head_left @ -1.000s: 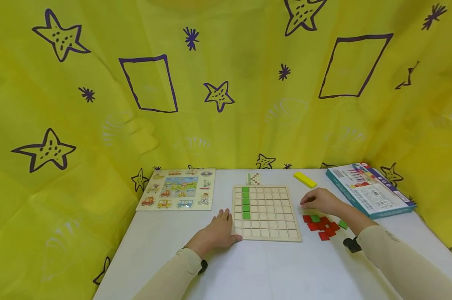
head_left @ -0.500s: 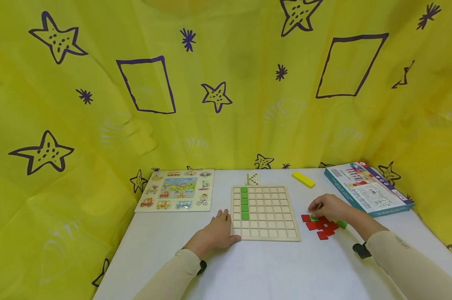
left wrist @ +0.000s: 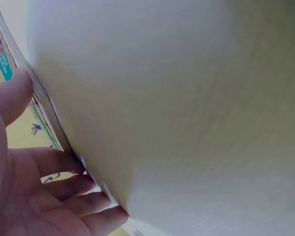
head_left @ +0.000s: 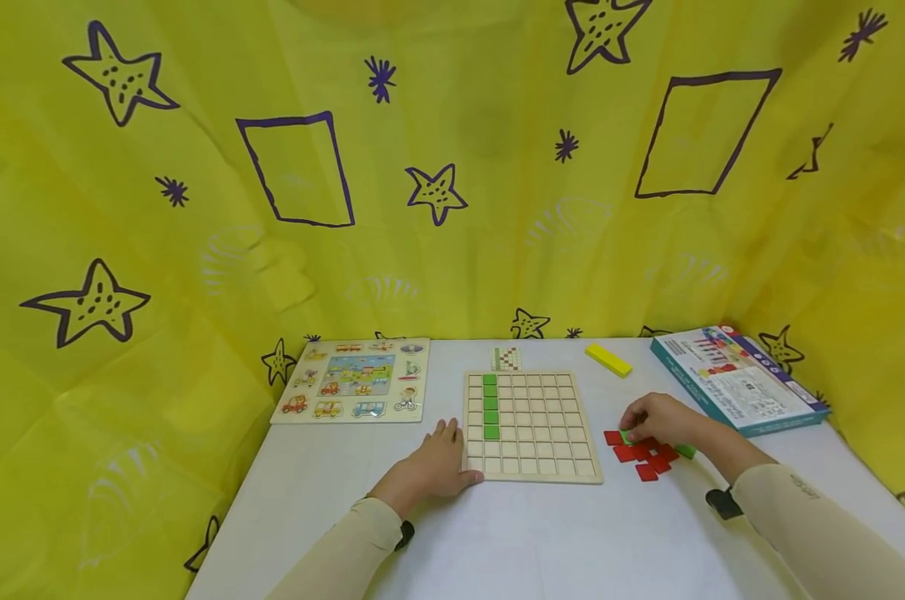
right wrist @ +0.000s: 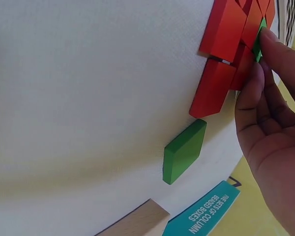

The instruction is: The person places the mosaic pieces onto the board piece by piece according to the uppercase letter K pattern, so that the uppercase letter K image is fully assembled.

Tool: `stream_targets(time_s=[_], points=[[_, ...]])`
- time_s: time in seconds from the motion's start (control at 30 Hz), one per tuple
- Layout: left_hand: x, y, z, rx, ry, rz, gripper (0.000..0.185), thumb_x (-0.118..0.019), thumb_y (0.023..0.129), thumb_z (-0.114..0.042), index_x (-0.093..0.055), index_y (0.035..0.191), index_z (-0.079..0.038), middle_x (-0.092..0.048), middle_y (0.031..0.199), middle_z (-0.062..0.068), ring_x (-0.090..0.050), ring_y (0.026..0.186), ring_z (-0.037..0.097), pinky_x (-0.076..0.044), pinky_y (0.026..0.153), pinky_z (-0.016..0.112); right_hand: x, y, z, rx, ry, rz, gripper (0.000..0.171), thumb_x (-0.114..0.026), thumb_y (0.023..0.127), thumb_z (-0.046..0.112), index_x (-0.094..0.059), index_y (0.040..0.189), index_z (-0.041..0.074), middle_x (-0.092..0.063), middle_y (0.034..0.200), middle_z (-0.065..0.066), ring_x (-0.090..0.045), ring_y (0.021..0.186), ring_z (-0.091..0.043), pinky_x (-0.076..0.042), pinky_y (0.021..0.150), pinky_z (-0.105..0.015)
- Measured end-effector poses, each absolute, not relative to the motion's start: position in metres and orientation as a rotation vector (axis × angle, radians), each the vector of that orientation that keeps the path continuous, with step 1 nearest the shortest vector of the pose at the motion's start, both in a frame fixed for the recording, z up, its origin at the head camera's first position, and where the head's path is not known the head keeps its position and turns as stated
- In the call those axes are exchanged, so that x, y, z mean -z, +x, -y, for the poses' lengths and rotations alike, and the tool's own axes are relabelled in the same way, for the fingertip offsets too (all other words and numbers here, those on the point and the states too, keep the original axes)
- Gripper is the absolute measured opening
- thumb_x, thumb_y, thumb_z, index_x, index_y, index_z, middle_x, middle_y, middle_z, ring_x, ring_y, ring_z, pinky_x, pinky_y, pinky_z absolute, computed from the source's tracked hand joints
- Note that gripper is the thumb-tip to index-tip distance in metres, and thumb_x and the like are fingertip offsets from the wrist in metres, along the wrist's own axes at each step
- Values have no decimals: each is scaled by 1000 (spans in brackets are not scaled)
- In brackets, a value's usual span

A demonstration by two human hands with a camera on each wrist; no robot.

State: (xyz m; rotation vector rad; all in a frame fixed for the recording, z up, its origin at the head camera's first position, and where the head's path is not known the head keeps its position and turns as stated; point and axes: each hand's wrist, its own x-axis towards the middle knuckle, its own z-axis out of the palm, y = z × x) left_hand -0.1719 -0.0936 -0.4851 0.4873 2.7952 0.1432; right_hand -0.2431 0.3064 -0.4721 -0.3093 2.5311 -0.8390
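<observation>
**Right hand down on the tile pile**

Since a second ago your right hand [head_left: 658, 419] has come nearer and right from the board's edge onto the heap of red tiles [head_left: 643, 454]; since half a second ago it has barely shifted. Its fingers [right wrist: 265, 73] are curled, thumb and fingertips pinching a green tile [right wrist: 258, 40] wedged among the red ones. A second green tile [right wrist: 183, 150] lies flat and apart, just right of the pile.

Your left hand [head_left: 433, 465] has stayed put, resting flat on the worktop [head_left: 512, 542] with fingers [left wrist: 64, 184] straight and loosely spread, tips touching the near left edge of the wooden grid board [head_left: 531, 427]. A column of green tiles [head_left: 490, 406] fills its second row of cells from the left.

Far behind the board lies a small pattern card [head_left: 506, 358], its print too small to read. A yellow block [head_left: 608, 360] sits to the far right, beside a teal box [head_left: 737, 379] whose edge reads "ME SETS OF COLUMN BEADED BOXES". A vehicle picture puzzle [head_left: 353, 379] lies far left.
</observation>
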Motion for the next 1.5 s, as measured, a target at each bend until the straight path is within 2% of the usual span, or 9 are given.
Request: stream_targets(time_s=[0.4,0.7,0.9,1.07,1.5], points=[[484,-171,93,-135,493,-2794,89,-59,95,-59,-37,151,8,-28,161,22,-23,149,39,-30,117,49,472,-243,-308,839,-319,-2514,16,-77,88,7,-75,103,8,-64,90,-3,-53,88,-23,-50,74,-34],[483,-172,95,-132,501,-2794,90,-57,96,-60,-36,151,8,-27,161,23,-23,149,39,-30,117,49,470,-244,-310,864,-343,-2519,11,-76,89,6,-76,99,9,-64,86,-3,-54,83,-22,-49,72,-34],[479,-172,96,-125,502,-2793,90,-57,96,-59,-36,151,9,-27,161,23,-23,149,39,-30,117,49,464,-248,-307,942,-351,-2498,12,-73,91,6,-75,103,6,-68,92,-3,-57,84,-22,-51,75,-35],[479,-173,97,-125,499,-2796,91,-57,96,-60,-36,151,9,-28,161,23,-24,149,39,-30,117,49,456,-255,-298,969,-443,-2499,14,-73,91,5,-75,104,2,-70,93,-4,-59,82,-22,-53,76,-34],[483,-170,94,-163,483,-2790,91,-59,95,-60,-36,151,8,-28,161,22,-23,150,38,-30,117,49,450,-271,-252,992,-584,-2513,14,-75,91,9,-76,103,1,-71,94,-2,-60,83,-20,-52,77,-34]])
